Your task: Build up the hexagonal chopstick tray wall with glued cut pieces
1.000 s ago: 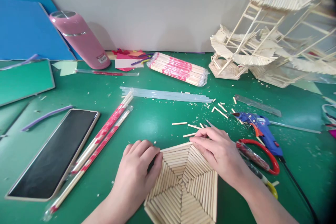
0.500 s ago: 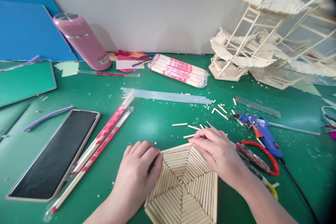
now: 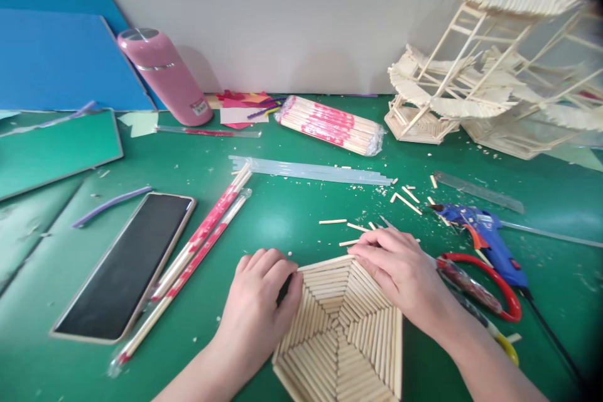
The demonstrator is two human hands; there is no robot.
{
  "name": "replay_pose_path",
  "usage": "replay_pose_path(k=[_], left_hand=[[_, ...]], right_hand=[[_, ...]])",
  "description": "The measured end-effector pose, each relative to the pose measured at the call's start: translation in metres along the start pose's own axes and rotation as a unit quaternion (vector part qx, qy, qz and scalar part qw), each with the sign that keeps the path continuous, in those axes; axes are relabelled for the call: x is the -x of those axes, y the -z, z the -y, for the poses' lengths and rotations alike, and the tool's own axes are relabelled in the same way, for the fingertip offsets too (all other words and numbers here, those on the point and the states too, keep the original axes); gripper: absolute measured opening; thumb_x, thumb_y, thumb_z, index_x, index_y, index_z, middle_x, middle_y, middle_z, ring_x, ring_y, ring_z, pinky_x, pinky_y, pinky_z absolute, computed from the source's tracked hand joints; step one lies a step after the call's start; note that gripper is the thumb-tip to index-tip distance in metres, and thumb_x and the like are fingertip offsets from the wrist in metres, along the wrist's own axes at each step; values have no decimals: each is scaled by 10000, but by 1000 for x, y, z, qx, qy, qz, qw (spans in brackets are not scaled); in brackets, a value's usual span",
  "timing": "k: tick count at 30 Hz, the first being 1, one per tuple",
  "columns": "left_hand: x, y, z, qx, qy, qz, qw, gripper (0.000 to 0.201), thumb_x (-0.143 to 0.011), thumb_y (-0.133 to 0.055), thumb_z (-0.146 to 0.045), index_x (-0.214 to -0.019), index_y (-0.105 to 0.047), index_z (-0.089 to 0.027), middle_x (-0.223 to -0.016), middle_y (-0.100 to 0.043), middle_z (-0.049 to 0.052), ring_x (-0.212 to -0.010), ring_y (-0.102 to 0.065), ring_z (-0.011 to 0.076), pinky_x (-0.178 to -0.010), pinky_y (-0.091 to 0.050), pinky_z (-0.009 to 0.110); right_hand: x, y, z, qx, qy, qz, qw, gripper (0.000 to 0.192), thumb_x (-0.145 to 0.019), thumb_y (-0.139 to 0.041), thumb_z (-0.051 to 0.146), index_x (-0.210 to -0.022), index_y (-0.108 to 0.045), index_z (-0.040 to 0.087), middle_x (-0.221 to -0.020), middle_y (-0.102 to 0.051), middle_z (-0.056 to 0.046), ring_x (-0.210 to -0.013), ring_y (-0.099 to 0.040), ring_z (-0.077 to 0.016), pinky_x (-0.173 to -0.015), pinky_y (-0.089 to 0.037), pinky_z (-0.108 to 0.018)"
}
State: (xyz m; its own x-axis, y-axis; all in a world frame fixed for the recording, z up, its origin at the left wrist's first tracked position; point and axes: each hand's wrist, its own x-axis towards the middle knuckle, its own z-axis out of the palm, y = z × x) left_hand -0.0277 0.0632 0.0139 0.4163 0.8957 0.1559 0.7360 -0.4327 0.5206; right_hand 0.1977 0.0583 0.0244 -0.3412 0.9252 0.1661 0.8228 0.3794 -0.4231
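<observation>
A hexagonal panel of wooden sticks (image 3: 342,326), laid in rings around its middle, lies on the green table, with its near edge cut off by the frame. My left hand (image 3: 266,298) is closed on its upper left corner, thumb along the side and fingers curled over. At the top corner, my right hand (image 3: 400,276) pinches the rim between thumb and fingers. Both fingertips are partly hidden. Short cut stick pieces (image 3: 332,222) lie just beyond the panel. Right of my right hand are red-handled scissors or pliers (image 3: 511,295), partly covered, and a blue glue gun (image 3: 494,242).
Tower models of sticks (image 3: 471,75) stand at the back right. A wrapped stick bundle (image 3: 332,125), clear glue sticks (image 3: 311,171) and a pink bottle (image 3: 167,78) are along the back. A phone (image 3: 125,270) and packed sticks (image 3: 202,235) lie left. The glue gun's cord (image 3: 553,333) runs right.
The whole scene has shifted a little to the right in view as the camera turned left. Both hands keep the same hold on the stick panel.
</observation>
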Motion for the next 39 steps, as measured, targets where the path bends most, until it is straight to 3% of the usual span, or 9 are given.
replay_pose_path(k=[6, 39], left_hand=[[1, 0, -2, 24, 26, -11, 999, 111, -807, -465, -176, -745, -557, -159, -711, -558, 31, -682, -499, 173, -664, -368, 337], [0, -1, 3, -9, -6, -4, 1000, 161, -830, -424, -210, -726, -541, -175, -697, -552, 22, -675, -509, 173, -628, -357, 321]], right_hand=[[2, 0, 0, 2, 10, 1, 1000, 196, -871, -457, 204, -938, -639, 233, -902, -597, -31, -833, -517, -179, -717, -362, -339], [-2, -1, 2, 26, -5, -13, 1000, 201, -856, -482, 189, -911, -670, 234, -873, -631, -32, -817, -557, -170, -734, -400, -342]])
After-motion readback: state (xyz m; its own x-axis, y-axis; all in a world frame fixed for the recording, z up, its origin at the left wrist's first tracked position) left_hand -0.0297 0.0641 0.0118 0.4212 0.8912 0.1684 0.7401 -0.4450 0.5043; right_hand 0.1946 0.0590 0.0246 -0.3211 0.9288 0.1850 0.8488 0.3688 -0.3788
